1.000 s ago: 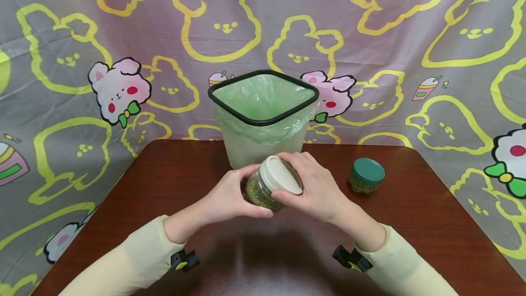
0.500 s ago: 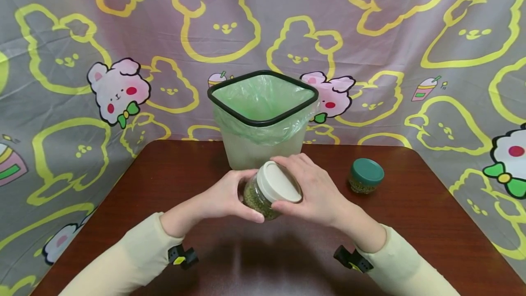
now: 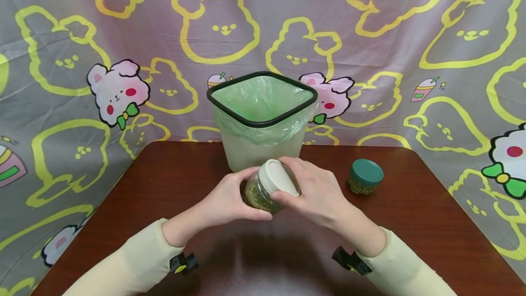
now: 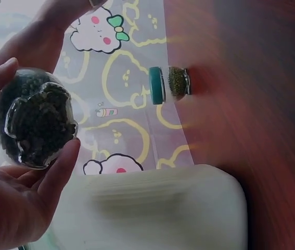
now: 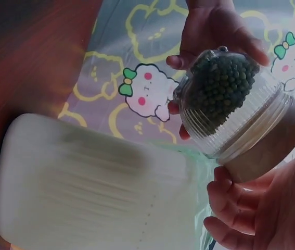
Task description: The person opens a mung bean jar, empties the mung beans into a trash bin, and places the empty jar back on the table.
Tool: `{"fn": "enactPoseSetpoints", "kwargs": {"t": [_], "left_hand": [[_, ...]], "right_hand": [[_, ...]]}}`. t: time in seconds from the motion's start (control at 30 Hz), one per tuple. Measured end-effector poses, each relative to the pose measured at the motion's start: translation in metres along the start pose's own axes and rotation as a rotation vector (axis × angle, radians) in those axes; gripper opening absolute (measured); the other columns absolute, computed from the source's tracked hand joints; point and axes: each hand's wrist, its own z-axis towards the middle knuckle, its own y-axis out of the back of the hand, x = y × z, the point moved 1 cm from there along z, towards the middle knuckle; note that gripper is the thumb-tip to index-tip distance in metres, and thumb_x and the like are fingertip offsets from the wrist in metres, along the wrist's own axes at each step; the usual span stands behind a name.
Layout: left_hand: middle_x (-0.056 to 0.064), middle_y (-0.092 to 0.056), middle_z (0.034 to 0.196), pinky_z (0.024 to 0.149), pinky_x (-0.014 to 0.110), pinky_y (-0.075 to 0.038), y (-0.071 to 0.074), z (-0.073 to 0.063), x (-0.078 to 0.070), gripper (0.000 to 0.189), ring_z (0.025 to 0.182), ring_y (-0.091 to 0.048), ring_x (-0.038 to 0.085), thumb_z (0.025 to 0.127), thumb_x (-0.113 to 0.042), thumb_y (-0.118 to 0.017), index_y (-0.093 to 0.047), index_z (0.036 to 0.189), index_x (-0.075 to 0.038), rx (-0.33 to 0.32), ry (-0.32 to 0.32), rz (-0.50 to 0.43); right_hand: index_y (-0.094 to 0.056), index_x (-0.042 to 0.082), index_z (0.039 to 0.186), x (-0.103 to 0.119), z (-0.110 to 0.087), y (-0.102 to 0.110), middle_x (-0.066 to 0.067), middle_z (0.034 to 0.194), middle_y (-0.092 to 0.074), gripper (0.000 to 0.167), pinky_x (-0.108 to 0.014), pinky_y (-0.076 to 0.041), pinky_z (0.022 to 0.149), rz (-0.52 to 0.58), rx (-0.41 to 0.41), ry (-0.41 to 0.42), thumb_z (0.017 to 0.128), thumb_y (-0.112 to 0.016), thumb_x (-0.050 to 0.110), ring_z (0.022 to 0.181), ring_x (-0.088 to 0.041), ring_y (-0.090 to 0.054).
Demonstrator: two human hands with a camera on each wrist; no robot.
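At left, we see the left hand (image 3: 225,198) with its grip curled round a round, transparent jar of small green beans (image 3: 256,195), above the glossy red-brown tabletop (image 3: 164,182), probably to steady it. Behind stands a whitish, green-lined bin with a black rim (image 3: 263,152). The jar leans rightward, which seems to bring its round cream lid (image 3: 282,181) into the right hand (image 3: 320,191), whose grip clasps it. Farther right, a squat, clear, teal-lidded jar (image 3: 365,175) rests upright, leaving both hands room.
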Motion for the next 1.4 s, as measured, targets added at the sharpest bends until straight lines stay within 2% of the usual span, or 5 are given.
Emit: {"fn": "enactPoseSetpoints", "kwargs": {"t": [0.17,0.53,0.87,1.2,1.4], "left_hand": [[-0.003,-0.064,0.113,0.084,0.033,-0.050,0.000,-0.002,-0.001,0.085,0.099,-0.059,0.012,0.063,-0.034,-0.092,-0.054,0.134,-0.008,0.002,-0.005,0.028],[-0.004,-0.063,0.111,0.082,0.033,-0.051,0.004,-0.002,0.004,0.075,0.099,-0.059,0.014,0.067,-0.024,-0.090,-0.055,0.131,-0.011,0.112,-0.023,-0.099],[-0.001,-0.064,0.110,0.080,0.032,-0.051,0.006,-0.002,0.003,0.073,0.097,-0.060,0.017,0.067,-0.023,-0.090,-0.056,0.130,-0.008,0.129,-0.028,-0.129],[0.001,-0.064,0.108,0.073,0.031,-0.054,0.006,-0.002,0.002,0.071,0.094,-0.060,0.018,0.068,-0.020,-0.089,-0.056,0.130,-0.006,0.086,-0.019,-0.147],[0.001,-0.065,0.110,0.077,0.032,-0.053,0.007,0.000,-0.001,0.073,0.096,-0.060,0.017,0.068,-0.020,-0.089,-0.056,0.131,-0.006,0.072,-0.018,-0.130]], "right_hand": [[-0.055,0.014,0.126,0.000,0.000,0.000,0.001,0.109,-0.063,0.063,-0.033,-0.048,0.064,0.015,0.005,0.000,0.080,-0.068,0.056,0.092,-0.013,-0.057],[-0.049,0.018,0.135,-0.004,0.001,0.005,0.006,0.113,-0.056,0.065,-0.027,-0.046,0.063,0.107,0.061,0.161,0.082,-0.067,0.052,0.094,-0.009,-0.049],[-0.043,0.019,0.143,-0.007,0.001,0.010,0.006,0.124,-0.051,0.071,-0.028,-0.047,0.069,0.191,0.109,0.229,0.082,-0.070,0.043,0.102,-0.008,-0.046],[-0.038,0.017,0.147,-0.007,0.001,0.010,0.000,0.129,-0.053,0.084,-0.034,-0.049,0.072,0.156,0.083,0.162,0.079,-0.072,0.052,0.104,-0.011,-0.051],[-0.048,0.015,0.138,-0.005,0.003,0.008,0.002,0.117,-0.057,0.075,-0.030,-0.047,0.064,0.142,0.016,0.101,0.079,-0.072,0.053,0.093,-0.010,-0.053]]}}
